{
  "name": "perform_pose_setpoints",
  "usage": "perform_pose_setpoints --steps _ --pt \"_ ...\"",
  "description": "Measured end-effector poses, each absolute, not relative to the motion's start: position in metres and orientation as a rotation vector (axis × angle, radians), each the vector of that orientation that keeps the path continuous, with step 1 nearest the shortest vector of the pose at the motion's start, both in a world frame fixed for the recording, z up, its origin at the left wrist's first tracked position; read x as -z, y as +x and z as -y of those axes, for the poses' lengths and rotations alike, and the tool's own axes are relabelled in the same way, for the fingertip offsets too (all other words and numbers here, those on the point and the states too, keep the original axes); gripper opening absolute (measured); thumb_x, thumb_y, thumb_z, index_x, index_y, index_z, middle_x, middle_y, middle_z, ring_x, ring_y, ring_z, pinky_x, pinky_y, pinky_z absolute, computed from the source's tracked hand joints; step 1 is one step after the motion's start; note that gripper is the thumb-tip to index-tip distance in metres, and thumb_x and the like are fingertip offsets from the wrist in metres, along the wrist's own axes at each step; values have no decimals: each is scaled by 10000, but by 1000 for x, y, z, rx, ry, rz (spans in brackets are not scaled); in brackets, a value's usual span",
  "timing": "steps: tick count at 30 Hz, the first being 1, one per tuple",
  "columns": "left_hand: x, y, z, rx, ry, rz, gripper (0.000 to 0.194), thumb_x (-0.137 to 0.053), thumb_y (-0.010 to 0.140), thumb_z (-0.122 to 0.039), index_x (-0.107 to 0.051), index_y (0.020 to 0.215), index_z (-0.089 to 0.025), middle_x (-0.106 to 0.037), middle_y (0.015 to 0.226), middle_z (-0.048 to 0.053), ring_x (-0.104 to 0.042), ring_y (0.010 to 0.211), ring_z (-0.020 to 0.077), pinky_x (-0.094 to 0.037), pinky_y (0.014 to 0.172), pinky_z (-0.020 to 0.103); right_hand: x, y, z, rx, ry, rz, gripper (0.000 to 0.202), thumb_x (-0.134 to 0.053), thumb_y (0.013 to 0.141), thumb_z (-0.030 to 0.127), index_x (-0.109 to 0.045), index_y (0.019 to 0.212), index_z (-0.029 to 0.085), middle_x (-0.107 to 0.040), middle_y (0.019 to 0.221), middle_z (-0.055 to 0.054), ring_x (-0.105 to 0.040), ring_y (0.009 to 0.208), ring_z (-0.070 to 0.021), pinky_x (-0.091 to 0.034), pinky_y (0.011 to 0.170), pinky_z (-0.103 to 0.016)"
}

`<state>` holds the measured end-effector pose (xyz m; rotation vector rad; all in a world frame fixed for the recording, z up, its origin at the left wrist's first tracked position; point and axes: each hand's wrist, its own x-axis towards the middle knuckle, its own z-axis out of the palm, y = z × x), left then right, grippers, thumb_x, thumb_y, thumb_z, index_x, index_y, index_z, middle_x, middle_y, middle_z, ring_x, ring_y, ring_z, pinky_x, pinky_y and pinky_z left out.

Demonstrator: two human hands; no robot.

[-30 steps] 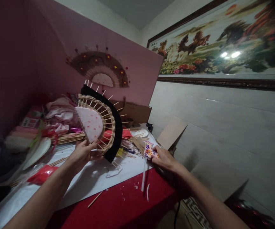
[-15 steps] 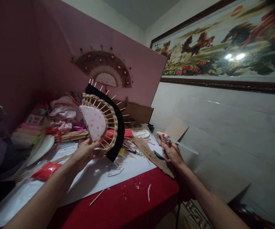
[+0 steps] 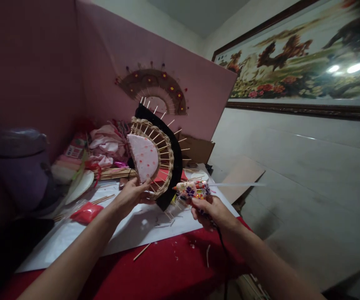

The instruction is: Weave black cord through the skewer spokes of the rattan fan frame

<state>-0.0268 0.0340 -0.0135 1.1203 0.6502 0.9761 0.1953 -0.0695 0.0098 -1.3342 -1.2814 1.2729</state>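
Note:
My left hand [image 3: 137, 192] grips a half-round fan-shaped craft piece by its lower end, above the table. The piece has a pink spotted half-disc [image 3: 144, 158], a woven tan band [image 3: 168, 156] on thin sticks, and a black outer strip [image 3: 177, 166]. Stick ends poke out past the black strip. My right hand [image 3: 209, 210] is wrapped around a flower-patterned glue gun [image 3: 192, 189], with a long clear glue stick [image 3: 239, 184] coming out of its back. The gun's nozzle points left and lies close to the black strip; whether they touch I cannot tell.
White paper [image 3: 126, 233] covers part of the red tablecloth [image 3: 180, 266]. A bag of red material [image 3: 87, 212], a bundle of sticks [image 3: 111, 173] and pink cloth [image 3: 105, 141] lie at the left. A finished-looking fan decoration [image 3: 157, 83] hangs on the pink panel. A black cord [image 3: 225, 258] trails down from the gun.
My right hand has swung the glue gun left and turned its nozzle toward the black strip. My view has turned a little left. The left hand keeps its hold on the fan piece.

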Motion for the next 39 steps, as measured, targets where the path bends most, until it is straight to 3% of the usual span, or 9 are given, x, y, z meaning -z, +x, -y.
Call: perform_pose_setpoints --steps 10,39 --pt "16 -25 -34 -945 1156 -623 346 -649 716 -388 -559 930 -131 -667 883 132 -660 675 225 -529 559 329 0 173 56 -1139 -1501 1481 407 -515 769 502 -468 541 168 -434 445 49 -330 297 -37 -255 263 -173" --pt "19 -24 -33 -945 1159 -615 376 -657 705 -396 -560 960 -137 -676 877 143 -668 677 244 -524 554 342 -3 165 54 -1155 -1491 1544 366 -469 807 425 -400 535 189 -387 427 62 -311 306 -42 -249 279 -178"
